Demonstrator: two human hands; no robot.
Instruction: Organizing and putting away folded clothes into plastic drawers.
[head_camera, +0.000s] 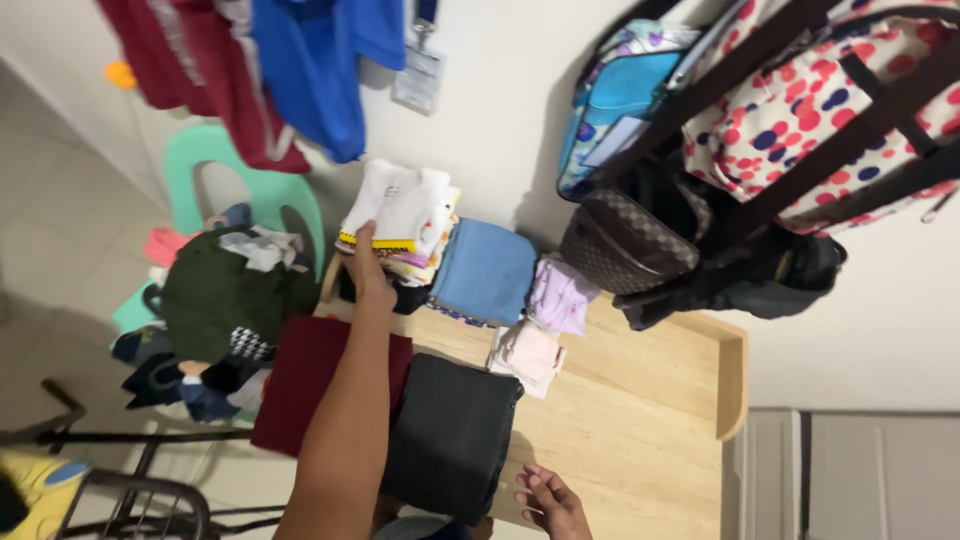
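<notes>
My left hand (368, 268) reaches across the wooden table (650, 400) and grips the edge of a white folded garment (405, 208) on top of a stack, thumb on top. My right hand (548, 505) rests low on the table with its fingers apart, just right of a black folded garment (450, 435). A maroon folded garment (305, 375) lies left of my left forearm. Beside the white stack sit a blue folded garment (485, 270), a lilac one (560, 295) and a pale pink one (527, 352).
A green plastic chair (195, 160) on the left holds a loose clothes pile (215, 295). On the wall hang a red garment (200, 60), a blue garment (320, 70), a blue backpack (620, 90), a polka-dot bag (820, 100) and a brown checkered bag (625, 245). A metal frame (130, 480) stands bottom left.
</notes>
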